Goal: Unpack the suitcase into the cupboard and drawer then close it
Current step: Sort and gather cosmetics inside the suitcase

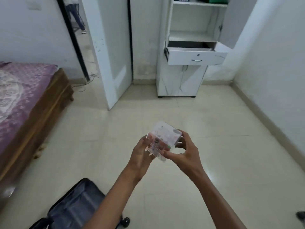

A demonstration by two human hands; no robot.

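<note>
A small clear plastic box (pixel 163 138) with blurred reddish contents is held in mid-air over the floor. My left hand (pixel 140 154) grips its left side and my right hand (pixel 184 151) pinches its right side and near corner. The open dark suitcase (pixel 74 205) lies on the floor at the bottom left, its grey lining showing. Straight ahead stands the white cupboard (pixel 181 83) with its drawer (pixel 196 55) pulled out and open shelves (pixel 193 35) above it.
A bed with a purple cover (pixel 21 90) and wooden frame fills the left side. A white door (pixel 112 52) stands open beside the cupboard, and a person's legs show beyond the doorway. Cables lie on the floor by the door. A dark shoe (pixel 301 219) sits at the right edge.
</note>
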